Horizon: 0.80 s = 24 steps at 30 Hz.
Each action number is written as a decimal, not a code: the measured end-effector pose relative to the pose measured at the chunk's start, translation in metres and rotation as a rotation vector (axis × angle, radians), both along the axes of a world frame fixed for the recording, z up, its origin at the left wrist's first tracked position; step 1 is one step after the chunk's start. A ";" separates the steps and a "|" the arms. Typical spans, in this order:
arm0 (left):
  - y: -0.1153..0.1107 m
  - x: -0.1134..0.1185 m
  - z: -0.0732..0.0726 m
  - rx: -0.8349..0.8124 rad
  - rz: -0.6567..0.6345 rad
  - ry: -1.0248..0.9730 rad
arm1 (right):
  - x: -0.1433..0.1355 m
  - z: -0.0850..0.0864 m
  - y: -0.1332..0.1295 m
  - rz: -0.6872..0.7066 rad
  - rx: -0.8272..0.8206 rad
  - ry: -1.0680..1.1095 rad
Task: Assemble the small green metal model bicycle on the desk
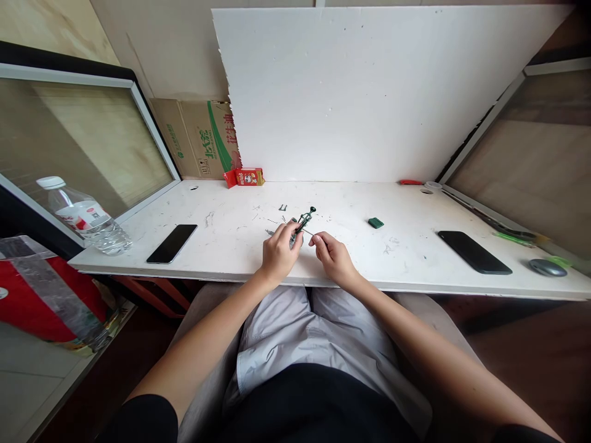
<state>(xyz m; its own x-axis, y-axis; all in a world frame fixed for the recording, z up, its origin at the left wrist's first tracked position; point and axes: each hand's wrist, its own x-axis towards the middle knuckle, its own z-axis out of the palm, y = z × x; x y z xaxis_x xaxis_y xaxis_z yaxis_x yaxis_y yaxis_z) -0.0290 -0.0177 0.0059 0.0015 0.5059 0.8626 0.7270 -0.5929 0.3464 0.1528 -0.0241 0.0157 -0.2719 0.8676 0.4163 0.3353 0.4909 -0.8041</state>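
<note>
My left hand [280, 251] is closed around a small dark green toy-like assembly [305, 218] with a round, flared end pointing away from me. Its lower part is hidden by my fingers. Pinched in my right hand [333, 257] is a thin rod [308, 232] that reaches left to the green assembly. Whether its tip touches the assembly, I cannot tell. Just beyond my left hand lie two small dark pieces [283, 207] and some thin scraps. A dark green block [375, 223] rests on the table, right of my hands.
A phone [172, 243] and a water bottle [87, 218] are on the left. Another dark phone-like slab [474, 251] and a mouse [547, 267] are at the right. At the back stand a small red box [249, 177], a cardboard carton [198, 138] and a white board [369, 92].
</note>
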 end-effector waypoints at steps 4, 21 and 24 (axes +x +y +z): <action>0.001 0.000 -0.005 0.009 -0.001 -0.003 | -0.003 0.006 -0.005 0.066 -0.166 0.134; 0.009 -0.010 -0.010 0.100 -0.028 0.108 | -0.006 0.012 -0.010 0.375 -0.776 0.634; 0.008 -0.011 -0.007 0.117 -0.047 0.106 | -0.003 0.013 -0.008 0.437 -0.793 0.647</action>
<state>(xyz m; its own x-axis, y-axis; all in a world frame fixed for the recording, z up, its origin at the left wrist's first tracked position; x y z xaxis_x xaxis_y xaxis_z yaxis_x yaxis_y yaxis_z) -0.0399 -0.0097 -0.0014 0.1166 0.3996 0.9092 0.7261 -0.6589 0.1964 0.1495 -0.0321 0.0290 -0.5516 0.8332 -0.0398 -0.3366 -0.2659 -0.9033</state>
